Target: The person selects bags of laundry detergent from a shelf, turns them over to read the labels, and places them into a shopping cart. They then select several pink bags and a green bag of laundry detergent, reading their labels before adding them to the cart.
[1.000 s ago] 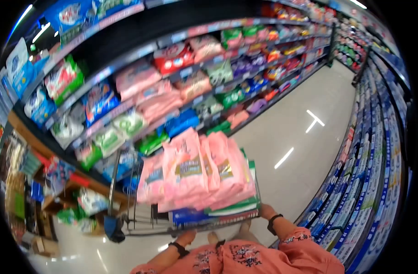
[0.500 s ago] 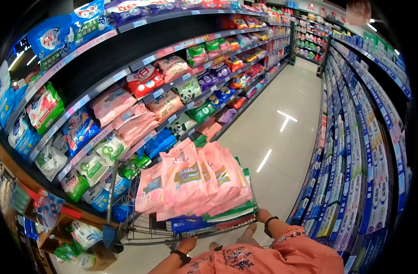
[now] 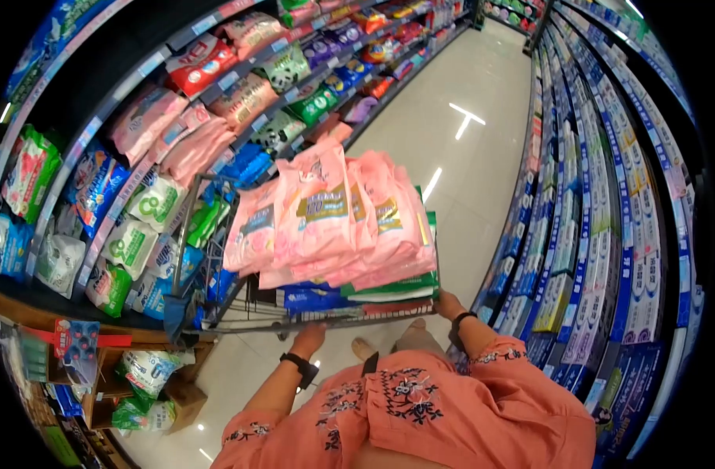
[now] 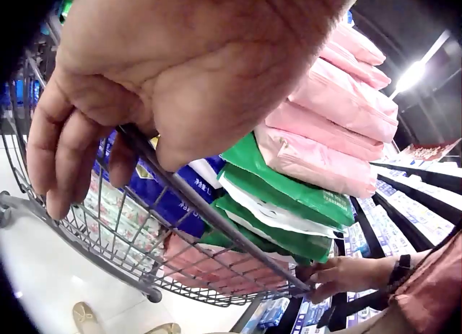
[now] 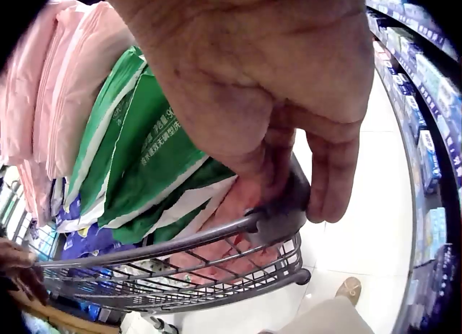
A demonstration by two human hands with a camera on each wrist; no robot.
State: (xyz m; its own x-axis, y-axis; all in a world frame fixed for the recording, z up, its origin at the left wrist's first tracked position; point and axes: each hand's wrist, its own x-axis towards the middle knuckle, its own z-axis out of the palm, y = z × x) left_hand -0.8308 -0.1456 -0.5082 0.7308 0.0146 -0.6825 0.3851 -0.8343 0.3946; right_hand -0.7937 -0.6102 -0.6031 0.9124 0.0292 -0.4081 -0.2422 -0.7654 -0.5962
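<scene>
A wire shopping cart (image 5: 180, 243) stands before me, heaped with pink bags (image 3: 318, 211). Beneath these lie green-and-white bags (image 4: 289, 186) and blue bags (image 4: 170, 197). My left hand (image 3: 308, 338) holds the cart's near rim, its fingers hooked over the rail (image 4: 193, 195) and the thumb on the other side. At the right corner of the same rim, my right hand (image 3: 451, 306) grips the dark plastic corner piece (image 5: 281, 215), thumb inside and fingers outside. The heap rises well above the rim.
Shelves of bagged detergents (image 3: 193, 66) line the left side, close to the cart. Long shelves of small boxes (image 3: 600, 211) run along the right. A pale tiled aisle (image 3: 420, 133) leads ahead. Wooden crates (image 3: 189, 402) with bags (image 3: 148, 371) stand at lower left.
The view has swung and tilted down, so the left shelves slide left and up and more of the shirt shows. Both hands stay on the cart rim; the load looks unchanged.
</scene>
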